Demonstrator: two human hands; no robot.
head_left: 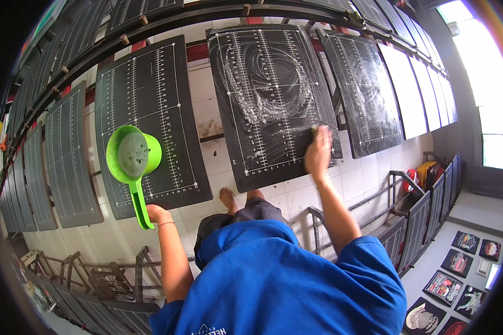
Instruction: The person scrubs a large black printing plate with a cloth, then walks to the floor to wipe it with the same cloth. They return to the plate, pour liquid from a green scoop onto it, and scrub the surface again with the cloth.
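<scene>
My left hand [157, 215] is closed on the handle of a bright green plastic dipper [152, 153]. The dipper holds greyish, frothy liquid with dark specks and hangs over a dark board with white ruled scales [193, 162]. To the right, a similar board [240, 148] is smeared with white suds in curved streaks. My right hand [318, 153] presses on its lower right part, fingers together. A small yellowish edge shows at the fingertips; most of what lies under them is hidden.
Another wet, sudsy board [369, 100] lies to the right, with glaring white panels [405, 92] beyond it. More dark boards [72, 159] line the left. A dark metal rail [190, 22] with pegs crosses behind. Metal frames [374, 206] stand at both sides near me, above a tiled floor [296, 206].
</scene>
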